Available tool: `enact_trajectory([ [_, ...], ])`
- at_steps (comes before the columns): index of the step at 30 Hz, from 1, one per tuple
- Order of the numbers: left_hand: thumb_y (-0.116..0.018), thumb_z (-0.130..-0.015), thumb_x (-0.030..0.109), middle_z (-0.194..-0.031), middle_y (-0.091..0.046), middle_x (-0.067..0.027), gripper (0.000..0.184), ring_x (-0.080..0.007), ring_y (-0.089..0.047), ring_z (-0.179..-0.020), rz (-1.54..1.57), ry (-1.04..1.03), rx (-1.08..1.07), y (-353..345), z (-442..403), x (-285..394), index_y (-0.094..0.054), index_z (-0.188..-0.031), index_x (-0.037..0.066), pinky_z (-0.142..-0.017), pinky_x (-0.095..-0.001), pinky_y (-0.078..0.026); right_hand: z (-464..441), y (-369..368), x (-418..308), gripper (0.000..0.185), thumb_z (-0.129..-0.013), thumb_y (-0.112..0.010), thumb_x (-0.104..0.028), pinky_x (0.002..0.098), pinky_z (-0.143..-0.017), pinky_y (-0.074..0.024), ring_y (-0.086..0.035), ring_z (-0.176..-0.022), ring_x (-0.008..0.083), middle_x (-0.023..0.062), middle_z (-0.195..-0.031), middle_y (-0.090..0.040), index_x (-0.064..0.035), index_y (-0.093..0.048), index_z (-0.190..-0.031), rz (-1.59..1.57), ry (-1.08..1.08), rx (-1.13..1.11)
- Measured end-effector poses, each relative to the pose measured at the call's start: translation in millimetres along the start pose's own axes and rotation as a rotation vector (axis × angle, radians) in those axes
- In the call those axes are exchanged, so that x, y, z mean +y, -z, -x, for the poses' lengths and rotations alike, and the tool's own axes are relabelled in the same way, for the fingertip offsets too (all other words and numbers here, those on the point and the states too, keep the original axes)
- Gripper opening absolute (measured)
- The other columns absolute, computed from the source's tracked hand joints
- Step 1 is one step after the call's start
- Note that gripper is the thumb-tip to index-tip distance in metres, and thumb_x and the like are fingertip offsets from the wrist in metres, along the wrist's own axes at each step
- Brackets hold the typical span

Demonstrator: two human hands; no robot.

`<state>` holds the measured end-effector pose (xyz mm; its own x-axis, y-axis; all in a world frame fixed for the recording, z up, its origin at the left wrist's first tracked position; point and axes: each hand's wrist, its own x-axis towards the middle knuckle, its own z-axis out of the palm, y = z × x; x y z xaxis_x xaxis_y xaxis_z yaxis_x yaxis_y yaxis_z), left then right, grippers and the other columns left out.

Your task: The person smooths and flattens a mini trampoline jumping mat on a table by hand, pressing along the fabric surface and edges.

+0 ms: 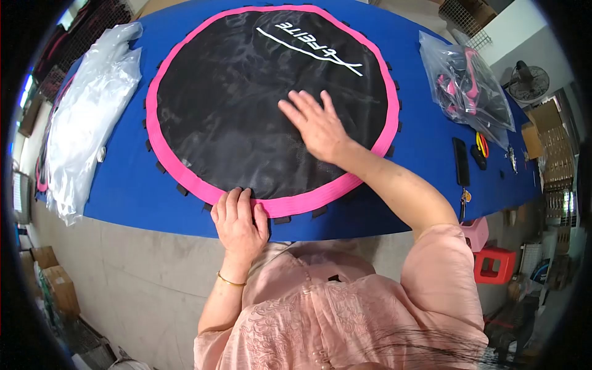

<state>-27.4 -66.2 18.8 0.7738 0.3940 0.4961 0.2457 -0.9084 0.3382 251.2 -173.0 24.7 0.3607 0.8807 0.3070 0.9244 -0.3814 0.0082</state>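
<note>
A round black mat (209,105) with a pink border (161,148) and white lettering near its far edge lies flat on a blue-covered table (123,203). Small black tabs stick out around the border. My left hand (239,221) rests on the near pink edge, its fingers lying over the border onto the mat. Over the right half of the black surface is my right hand (317,126), palm down with the fingers spread. Nothing is held in either hand.
Clear plastic bags (92,117) lie along the table's left side. At the right are a bag with pink and black parts (465,89), a black phone-like object (460,161) and a black and yellow item (480,151). A red stool (494,265) stands beyond the right edge.
</note>
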Motion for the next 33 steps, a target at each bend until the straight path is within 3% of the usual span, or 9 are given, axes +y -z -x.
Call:
enact_trajectory([
  [5, -0.068, -0.093, 0.021, -0.126, -0.066, -0.0176, 0.037, -0.0370, -0.059, -0.121, 0.013, 0.004, 0.009, 0, 0, 0, -0.069, -0.124, 0.000, -0.107, -0.0497, -0.042, -7, -2, 19, 0.075, -0.091, -0.057, 0.000, 0.0635, -0.126, -0.0199, -0.036, -0.155, 0.0349, 0.0168, -0.166, -0.038, -0.0136, -0.037, -0.162, 0.051, -0.037, 0.028],
  [12, -0.068, -0.092, 0.020, -0.125, -0.066, -0.0181, 0.037, -0.0372, -0.059, -0.120, 0.022, 0.005, 0.010, -1, 1, -1, -0.069, -0.123, -0.001, -0.106, -0.0499, -0.042, 24, 12, -31, 0.067, -0.095, -0.051, -0.004, 0.0647, -0.125, -0.0208, -0.040, -0.152, 0.0361, 0.0170, -0.165, -0.040, -0.0137, -0.044, -0.160, -0.141, 0.207, -0.002],
  [23, -0.068, -0.092, 0.019, -0.124, -0.066, -0.0184, 0.037, -0.0374, -0.059, -0.120, 0.013, -0.003, 0.026, -2, 0, -1, -0.069, -0.122, -0.001, -0.106, -0.0500, -0.042, -34, -21, -26, 0.071, -0.093, -0.056, -0.001, 0.0636, -0.125, -0.0215, -0.038, -0.153, 0.0346, 0.0170, -0.165, -0.039, -0.0131, -0.040, -0.161, -0.041, -0.006, 0.074],
  [31, -0.068, -0.091, 0.019, -0.123, -0.067, -0.0181, 0.036, -0.0371, -0.060, -0.118, 0.020, -0.004, 0.028, -2, 0, -1, -0.069, -0.122, -0.001, -0.105, -0.0500, -0.043, -33, -22, -97, 0.070, -0.093, -0.058, -0.002, 0.0654, -0.126, -0.0181, -0.035, -0.155, 0.0368, 0.0175, -0.165, -0.039, -0.0141, -0.042, -0.161, -0.162, 0.218, 0.034],
  [33, -0.068, -0.091, 0.018, -0.122, -0.067, -0.0181, 0.036, -0.0369, -0.060, -0.118, 0.026, 0.000, 0.028, -2, 0, -1, -0.069, -0.122, 0.000, -0.105, -0.0499, -0.043, -36, -20, -95, 0.071, -0.093, -0.059, -0.002, 0.0655, -0.126, -0.0181, -0.035, -0.155, 0.0368, 0.0174, -0.165, -0.039, -0.0144, -0.041, -0.161, -0.161, 0.177, 0.033],
])
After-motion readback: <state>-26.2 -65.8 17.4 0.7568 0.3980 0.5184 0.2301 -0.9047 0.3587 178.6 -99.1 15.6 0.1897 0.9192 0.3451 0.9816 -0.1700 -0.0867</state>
